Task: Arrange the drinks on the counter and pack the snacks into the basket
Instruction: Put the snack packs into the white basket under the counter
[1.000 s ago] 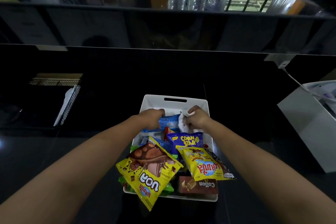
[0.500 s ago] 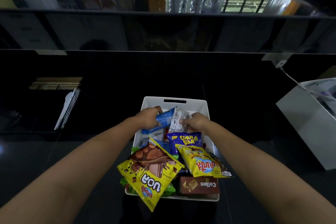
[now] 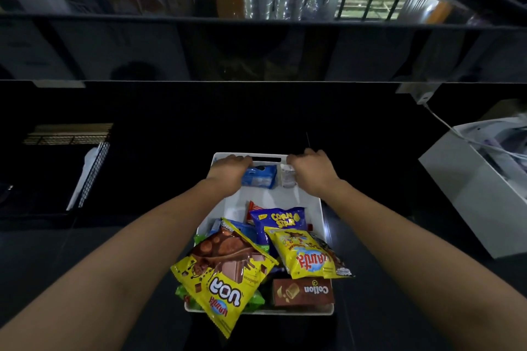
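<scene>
Head camera looks steeply down, close above counter (image 3: 285, 122).

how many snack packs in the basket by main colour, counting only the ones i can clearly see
Yellow: 2, the big chocolate bag and the smaller bag
Blue: 2, the Corn Star bag and the pack at the far end
Brown: 1, the Collon box
Total: 5; others are partly hidden.

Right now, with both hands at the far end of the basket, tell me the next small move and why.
Probably let go and draw both hands back. The left hand and right hand sit at the far wall of the basket, and the blue pack already lies inside by that wall, clear of the snack pile.
</scene>
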Tool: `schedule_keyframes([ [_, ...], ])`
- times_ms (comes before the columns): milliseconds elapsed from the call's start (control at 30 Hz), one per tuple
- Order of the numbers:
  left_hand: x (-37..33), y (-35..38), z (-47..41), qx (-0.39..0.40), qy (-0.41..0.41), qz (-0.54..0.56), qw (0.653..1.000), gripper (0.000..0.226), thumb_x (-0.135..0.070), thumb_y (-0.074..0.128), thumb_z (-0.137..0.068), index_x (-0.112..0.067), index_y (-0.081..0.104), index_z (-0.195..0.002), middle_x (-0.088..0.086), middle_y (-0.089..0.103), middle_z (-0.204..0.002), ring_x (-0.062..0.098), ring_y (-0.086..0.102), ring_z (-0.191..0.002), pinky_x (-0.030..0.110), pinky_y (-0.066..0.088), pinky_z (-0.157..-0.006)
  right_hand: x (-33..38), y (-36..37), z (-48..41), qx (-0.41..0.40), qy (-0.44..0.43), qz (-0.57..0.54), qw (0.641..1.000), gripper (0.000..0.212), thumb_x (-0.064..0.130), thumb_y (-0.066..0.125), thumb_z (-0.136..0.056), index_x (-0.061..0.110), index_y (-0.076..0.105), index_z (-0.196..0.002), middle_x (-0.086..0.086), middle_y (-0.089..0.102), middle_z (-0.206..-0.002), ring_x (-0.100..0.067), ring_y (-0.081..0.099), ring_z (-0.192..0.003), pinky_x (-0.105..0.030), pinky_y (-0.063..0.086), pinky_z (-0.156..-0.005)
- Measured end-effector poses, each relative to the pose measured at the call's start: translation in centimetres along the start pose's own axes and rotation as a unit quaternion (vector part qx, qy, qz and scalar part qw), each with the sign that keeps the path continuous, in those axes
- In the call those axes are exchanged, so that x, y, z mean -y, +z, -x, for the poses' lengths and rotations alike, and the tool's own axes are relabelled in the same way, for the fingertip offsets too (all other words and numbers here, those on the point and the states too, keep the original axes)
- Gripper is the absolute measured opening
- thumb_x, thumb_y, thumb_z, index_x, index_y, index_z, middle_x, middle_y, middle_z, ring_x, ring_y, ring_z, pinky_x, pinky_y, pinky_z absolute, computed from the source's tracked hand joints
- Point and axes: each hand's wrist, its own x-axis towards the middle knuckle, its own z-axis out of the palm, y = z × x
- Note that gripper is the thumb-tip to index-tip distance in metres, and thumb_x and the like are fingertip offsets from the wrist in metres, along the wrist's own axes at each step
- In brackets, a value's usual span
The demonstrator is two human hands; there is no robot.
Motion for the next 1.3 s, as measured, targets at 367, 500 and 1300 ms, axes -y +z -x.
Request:
schedule_keyframes([
  [367, 0.1, 1.2, -0.8, 0.007, 0.014, -0.011, 1.0, 0.06, 0.002, 0.05, -0.091, -0.015, 0.029, -0.144, 0.01, 0.034, -0.144, 0.028, 0.046, -0.125, 0.037, 0.045, -0.096, 0.5, 3.0, -1.7, 0.042, -0.002, -0.037, 0.998, 0.058, 0.005, 0.057, -0.088, 0.014, 0.036, -0.142, -0.015, 0.051, -0.132, -0.034, 0.053, -0.118, -0.038, 0.045, -0.086],
  [500, 0.3, 1.6, -1.1, 0.001, 0.027, -0.057, 0.998, 0.059, -0.002, 0.054, -0.089, -0.016, 0.032, -0.143, 0.007, 0.04, -0.142, 0.026, 0.041, -0.129, 0.037, 0.041, -0.099, -0.1, 3.7, -1.6, -0.006, -0.009, 0.02, 1.0, 0.056, 0.01, 0.057, -0.089, 0.016, 0.038, -0.142, -0.012, 0.047, -0.137, -0.032, 0.042, -0.127, -0.04, 0.036, -0.098],
  [1300, 0.5, 1.2, 3.6, 0.311, 0.048, 0.074, 0.946, 0.053, -0.028, 0.071, -0.083, -0.012, 0.056, -0.131, 0.005, 0.06, -0.131, 0.021, 0.058, -0.115, 0.03, 0.045, -0.094, 4.6, 1.5, -0.1, 0.191, 0.032, -0.282, 0.94, 0.029, 0.025, 0.061, -0.093, 0.003, 0.071, -0.11, -0.012, 0.069, -0.114, -0.025, 0.063, -0.104, -0.036, 0.051, -0.092],
])
